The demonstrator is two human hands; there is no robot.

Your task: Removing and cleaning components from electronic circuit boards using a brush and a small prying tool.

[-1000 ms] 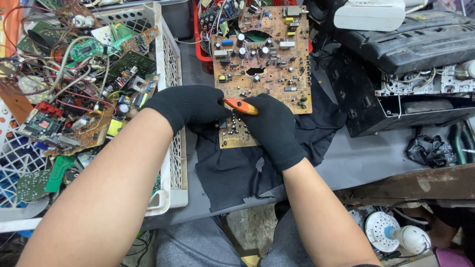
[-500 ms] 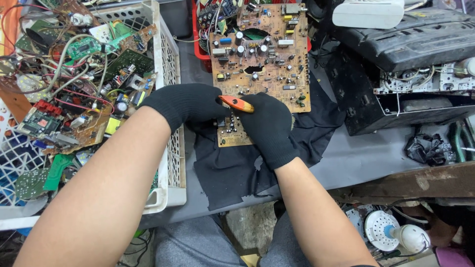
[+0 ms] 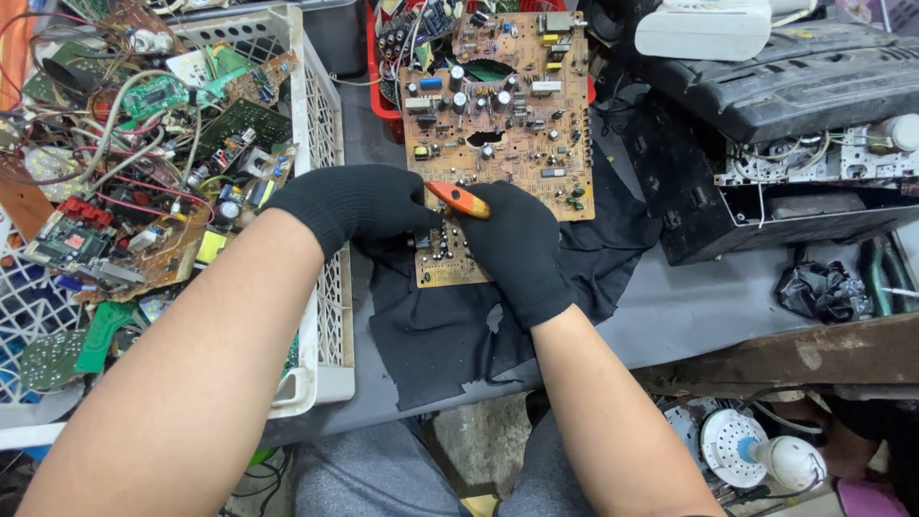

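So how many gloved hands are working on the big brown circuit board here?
2. The left hand grips the circuit board at its lower left edge; the right hand rests on its lower part, holding an orange-handled tool. None looks hidden.

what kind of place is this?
Likely an electronics scrap or repair bench. A white crate is heaped with loose boards and wires, opened black casings sit at the right, and gloved hands work a brown circuit board with an orange-handled tool.
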